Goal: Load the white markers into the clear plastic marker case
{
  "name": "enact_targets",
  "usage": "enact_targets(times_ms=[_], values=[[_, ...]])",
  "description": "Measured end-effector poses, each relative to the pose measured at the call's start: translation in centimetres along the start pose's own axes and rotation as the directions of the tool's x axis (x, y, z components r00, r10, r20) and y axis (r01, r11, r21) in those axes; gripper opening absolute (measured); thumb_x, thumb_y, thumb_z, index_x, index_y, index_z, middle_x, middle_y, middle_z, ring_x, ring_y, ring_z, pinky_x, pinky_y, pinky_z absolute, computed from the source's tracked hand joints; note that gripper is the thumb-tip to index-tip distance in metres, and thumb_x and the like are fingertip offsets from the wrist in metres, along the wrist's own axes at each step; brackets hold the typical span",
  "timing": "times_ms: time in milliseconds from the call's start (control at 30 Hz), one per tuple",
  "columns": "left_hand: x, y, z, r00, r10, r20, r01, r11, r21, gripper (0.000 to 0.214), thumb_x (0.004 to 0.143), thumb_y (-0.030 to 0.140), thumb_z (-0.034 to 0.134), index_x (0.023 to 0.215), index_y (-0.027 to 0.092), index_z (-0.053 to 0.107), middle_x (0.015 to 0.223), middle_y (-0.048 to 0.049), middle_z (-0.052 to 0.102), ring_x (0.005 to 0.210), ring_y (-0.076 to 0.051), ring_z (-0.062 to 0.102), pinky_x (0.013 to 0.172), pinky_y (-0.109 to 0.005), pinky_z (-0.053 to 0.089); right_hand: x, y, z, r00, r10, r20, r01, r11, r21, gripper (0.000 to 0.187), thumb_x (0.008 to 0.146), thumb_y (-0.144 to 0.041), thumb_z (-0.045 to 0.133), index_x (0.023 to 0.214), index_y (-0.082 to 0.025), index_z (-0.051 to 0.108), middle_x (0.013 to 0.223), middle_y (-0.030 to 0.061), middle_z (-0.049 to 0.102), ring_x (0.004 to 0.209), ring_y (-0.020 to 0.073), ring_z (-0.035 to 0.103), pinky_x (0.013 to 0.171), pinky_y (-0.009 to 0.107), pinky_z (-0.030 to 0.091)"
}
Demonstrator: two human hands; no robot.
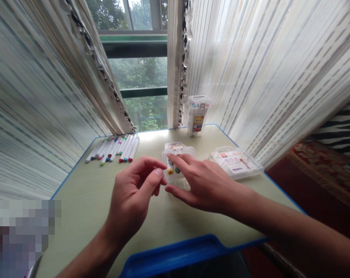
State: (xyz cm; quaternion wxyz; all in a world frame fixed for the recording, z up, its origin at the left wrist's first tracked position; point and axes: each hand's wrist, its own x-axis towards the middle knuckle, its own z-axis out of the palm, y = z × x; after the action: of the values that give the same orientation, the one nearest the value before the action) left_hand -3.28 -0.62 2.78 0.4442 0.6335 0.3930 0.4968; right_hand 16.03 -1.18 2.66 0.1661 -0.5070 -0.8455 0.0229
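A clear plastic marker case (177, 164) lies on the pale green table (85, 200), with coloured marker caps showing inside it. My right hand (201, 181) grips the case, forefinger on top and thumb at its near side. My left hand (134, 193) hovers just left of the case with thumb and forefinger curled toward each other; nothing shows between them. A row of several white markers (114, 148) with coloured ends lies at the back left of the table.
A clear lid or flat case (235, 162) with a printed label lies to the right. Another clear case (198, 115) stands upright at the back by the window. Striped curtains hang on both sides. A blue edge (175, 255) borders the table near me.
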Motion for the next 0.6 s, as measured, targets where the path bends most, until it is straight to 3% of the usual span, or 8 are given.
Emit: enact_targets(times_ms=[267, 400, 467, 533, 600], values=[[-0.1, 0.0, -0.1, 0.999, 0.038, -0.006, -0.038, 0.999, 0.001, 0.010, 0.096, 0.021, 0.066, 0.091, 0.020, 0.074, 0.067, 0.0048, 0.069, 0.054, -0.008, 0.056, 0.052, -0.016, 0.048, -0.4, -0.3, -0.2, 1.000, 0.018, -0.003, -0.018, 0.998, -0.055, 0.071, 0.101, -0.053, 0.060, 0.155, -0.009, 0.049, 0.147, 0.0240, 0.065, 0.104, 0.0383, 0.079, 0.074, 0.042, 0.062], [-0.2, 0.0, -0.2, 0.999, 0.041, -0.013, -0.041, 0.999, 0.018, 0.010, 0.095, 0.020, 0.065, 0.091, 0.020, 0.074, 0.068, 0.0052, 0.070, 0.054, -0.007, 0.056, 0.052, -0.015, 0.049, -1.3, -0.2, -0.2, 0.985, -0.060, -0.163, 0.030, 0.982, -0.184, 0.065, 0.100, -0.048, 0.061, 0.150, -0.007, 0.058, 0.143, 0.0216, 0.070, 0.081, 0.0315, 0.081, 0.055, 0.036, 0.055], [-0.3, 0.1, -0.1, 0.999, 0.047, -0.012, -0.046, 0.999, 0.021, 0.010, 0.096, 0.020, 0.064, 0.091, 0.020, 0.074, 0.068, 0.0051, 0.070, 0.055, -0.007, 0.057, 0.053, -0.015, 0.049, -1.7, 0.1, -0.2, 0.932, -0.174, -0.318, 0.115, 0.974, -0.195, 0.055, 0.100, -0.044, 0.062, 0.139, -0.004, 0.066, 0.127, 0.0200, 0.079, 0.072, 0.0275, 0.080, 0.049, 0.035, 0.050], [-0.2, 0.2, 0.0, 0.999, 0.050, -0.008, -0.050, 0.999, 0.019, 0.011, 0.096, 0.019, 0.063, 0.091, 0.020, 0.073, 0.068, 0.0050, 0.070, 0.055, -0.007, 0.057, 0.054, -0.015, 0.049, -1.8, 0.8, -0.3, 0.831, -0.270, -0.486, 0.218, 0.963, -0.161, 0.039, 0.101, -0.038, 0.062, 0.118, -0.005, 0.076, 0.103, 0.0165, 0.084, 0.063, 0.0233, 0.076, 0.048, 0.033, 0.047], [-0.1, 0.3, 0.1, 0.998, 0.056, -0.006, -0.056, 0.998, 0.021, 0.013, 0.096, 0.020, 0.062, 0.089, 0.019, 0.073, 0.067, 0.0049, 0.069, 0.053, -0.006, 0.056, 0.053, -0.015, 0.048, -1.8, 1.6, -0.4, 0.755, -0.265, -0.600, 0.284, 0.957, -0.066, 0.027, 0.100, -0.029, 0.061, 0.094, -0.011, 0.079, 0.080, 0.0105, 0.082, 0.054, 0.0183, 0.071, 0.048, 0.031, 0.045]])
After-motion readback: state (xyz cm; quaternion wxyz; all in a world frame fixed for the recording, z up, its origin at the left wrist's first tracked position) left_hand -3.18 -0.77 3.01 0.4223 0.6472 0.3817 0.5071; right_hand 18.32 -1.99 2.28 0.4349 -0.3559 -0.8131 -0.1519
